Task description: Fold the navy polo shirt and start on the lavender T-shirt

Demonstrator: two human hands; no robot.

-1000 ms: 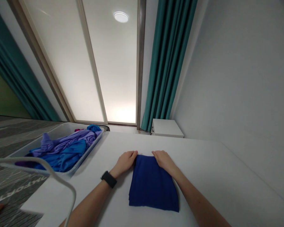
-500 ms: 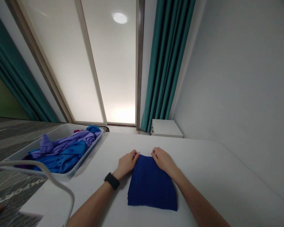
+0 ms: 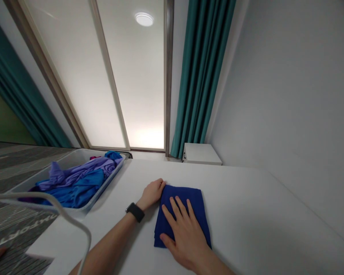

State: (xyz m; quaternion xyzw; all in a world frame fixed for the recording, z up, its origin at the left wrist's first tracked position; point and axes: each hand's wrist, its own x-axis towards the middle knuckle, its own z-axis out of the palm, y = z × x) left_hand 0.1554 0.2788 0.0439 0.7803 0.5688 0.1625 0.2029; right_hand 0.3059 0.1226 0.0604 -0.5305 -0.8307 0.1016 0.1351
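A folded dark blue cloth (image 3: 199, 202) lies on the white table (image 3: 246, 214) in front of me. Its near-left corner shows several stacked layers. My left hand (image 3: 152, 194), with a black watch on the wrist, is closed at the cloth's far-left corner, fingers curled and pinching the edge; the fingertips are partly hidden. Flat on top of the cloth rests my right hand (image 3: 186, 236), fingers spread and palm down, covering much of its near half.
On the left stands a pale plastic basket (image 3: 99, 199) with crumpled purple and blue clothes (image 3: 83, 187). A whitish cable (image 3: 71, 221) curves across the lower left. Beyond the table are a small white cabinet (image 3: 202, 153) and a teal curtain (image 3: 203, 76); a wall rises at right.
My right hand has left the far-right corner and come back toward me, opening flat onto the cloth. The cloth's far edge now looks wider. My left hand stays at its corner.
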